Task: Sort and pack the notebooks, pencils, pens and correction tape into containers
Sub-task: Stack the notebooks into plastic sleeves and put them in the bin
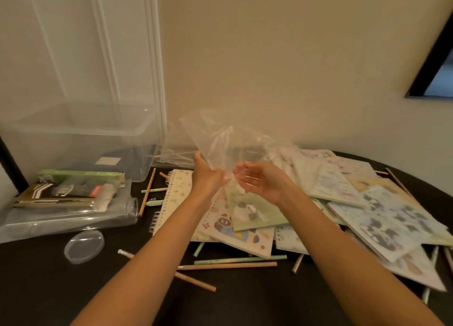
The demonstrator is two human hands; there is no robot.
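Standing above the left hand (208,178) grip, the clear bag (220,141) spreads.

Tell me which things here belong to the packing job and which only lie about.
Job:
notebooks
pencils
bin
jar
lid
bag, held by the left hand
packets (probably; contents unclear)

Not the job:
door
dark frame on the wall

The left hand (208,178) grips a clear bag (220,141) (crumpled) over notebooks (338,186).
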